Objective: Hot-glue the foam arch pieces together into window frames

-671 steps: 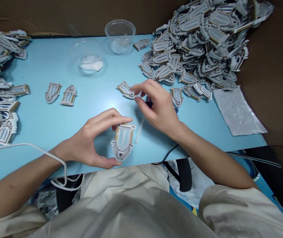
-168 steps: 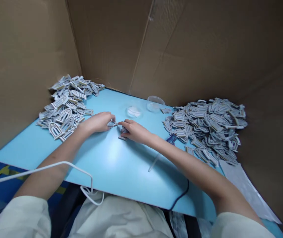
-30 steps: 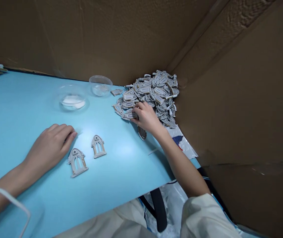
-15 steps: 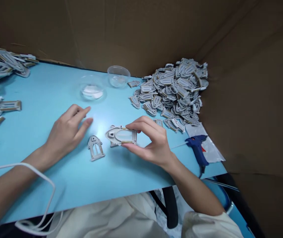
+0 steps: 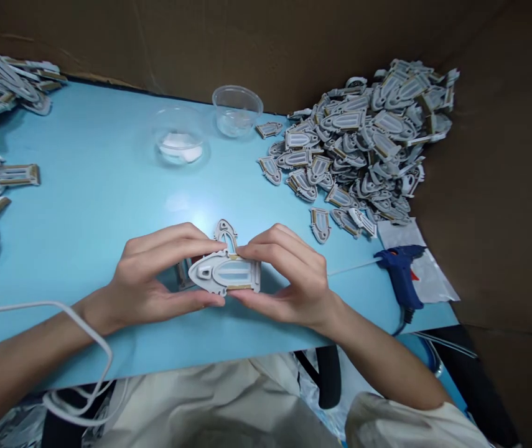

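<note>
Arched window piece (image 5: 234, 274), grey, ridged, brown-edged, pinched along long edges by left hand (image 5: 151, 274) and right hand (image 5: 296, 274)

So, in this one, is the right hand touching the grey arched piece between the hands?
Touching. In the head view, the right hand pinches the grey arched piece, a fingertip against its upper edge and the thumb against its lower edge.

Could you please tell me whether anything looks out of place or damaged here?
Nothing looks spilled or plainly damaged. The blue glue gun lies on its side, partly over the plastic bag, slightly odd for a tool that may get hot.
</note>
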Demonstrator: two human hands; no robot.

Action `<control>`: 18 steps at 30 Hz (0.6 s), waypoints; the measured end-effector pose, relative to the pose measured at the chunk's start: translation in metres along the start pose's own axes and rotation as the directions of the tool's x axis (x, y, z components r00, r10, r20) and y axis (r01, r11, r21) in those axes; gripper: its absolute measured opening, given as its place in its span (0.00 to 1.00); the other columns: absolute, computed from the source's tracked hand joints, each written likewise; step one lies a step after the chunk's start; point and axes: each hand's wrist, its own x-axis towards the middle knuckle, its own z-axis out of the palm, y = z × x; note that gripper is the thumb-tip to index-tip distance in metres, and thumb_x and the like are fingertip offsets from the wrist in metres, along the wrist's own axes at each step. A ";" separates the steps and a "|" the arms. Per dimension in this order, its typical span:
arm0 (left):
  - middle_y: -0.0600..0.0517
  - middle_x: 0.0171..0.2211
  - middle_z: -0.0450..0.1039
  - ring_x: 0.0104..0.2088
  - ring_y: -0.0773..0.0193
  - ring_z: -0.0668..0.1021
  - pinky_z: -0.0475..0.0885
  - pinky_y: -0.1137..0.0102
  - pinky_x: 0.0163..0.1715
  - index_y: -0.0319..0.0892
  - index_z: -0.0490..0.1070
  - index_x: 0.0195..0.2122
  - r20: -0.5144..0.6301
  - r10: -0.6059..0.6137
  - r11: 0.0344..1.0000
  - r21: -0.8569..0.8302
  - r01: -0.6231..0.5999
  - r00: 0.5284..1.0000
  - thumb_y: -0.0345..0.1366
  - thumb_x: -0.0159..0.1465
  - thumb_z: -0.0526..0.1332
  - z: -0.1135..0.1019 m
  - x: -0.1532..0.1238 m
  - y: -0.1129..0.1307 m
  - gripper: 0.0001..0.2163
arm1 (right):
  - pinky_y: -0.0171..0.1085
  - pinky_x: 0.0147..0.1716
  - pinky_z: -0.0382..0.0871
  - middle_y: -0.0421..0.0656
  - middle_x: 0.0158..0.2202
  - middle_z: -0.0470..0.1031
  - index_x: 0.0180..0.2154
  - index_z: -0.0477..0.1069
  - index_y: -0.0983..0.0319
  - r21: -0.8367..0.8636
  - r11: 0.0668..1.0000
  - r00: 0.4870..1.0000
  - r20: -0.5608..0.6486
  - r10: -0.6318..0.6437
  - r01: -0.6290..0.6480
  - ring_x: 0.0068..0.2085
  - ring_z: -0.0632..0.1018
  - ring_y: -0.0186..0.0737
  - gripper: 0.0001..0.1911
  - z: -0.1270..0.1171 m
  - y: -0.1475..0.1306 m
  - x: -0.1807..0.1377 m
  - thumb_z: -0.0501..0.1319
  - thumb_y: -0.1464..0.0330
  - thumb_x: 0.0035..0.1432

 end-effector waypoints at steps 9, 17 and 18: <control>0.49 0.41 0.85 0.36 0.62 0.85 0.81 0.68 0.35 0.50 0.79 0.61 -0.011 0.004 0.999 0.037 -0.003 1.000 0.49 0.72 0.72 -0.001 0.001 0.005 0.20 | 0.44 0.45 0.79 0.50 0.50 0.80 0.58 0.78 0.59 -0.049 0.989 0.990 0.019 -0.138 0.139 0.48 0.81 0.45 0.16 0.000 0.000 -0.002 0.66 0.62 0.74; 0.50 0.41 0.84 0.36 0.62 0.84 0.80 0.68 0.34 0.49 0.79 0.59 -0.008 0.005 0.999 0.049 -0.005 1.000 0.49 0.71 0.72 -0.002 0.000 0.004 0.18 | 0.41 0.42 0.78 0.49 0.47 0.79 0.53 0.80 0.60 -0.117 0.973 0.980 0.027 -0.196 0.198 0.45 0.80 0.42 0.10 0.000 -0.001 0.000 0.64 0.66 0.74; 0.50 0.41 0.84 0.36 0.62 0.84 0.80 0.68 0.34 0.49 0.79 0.59 -0.015 0.007 0.999 0.045 -0.006 1.000 0.49 0.72 0.72 -0.001 0.000 0.005 0.18 | 0.41 0.42 0.79 0.49 0.47 0.79 0.53 0.80 0.60 -0.119 0.972 0.979 0.026 -0.200 0.202 0.45 0.80 0.42 0.10 0.000 -0.001 0.000 0.64 0.66 0.75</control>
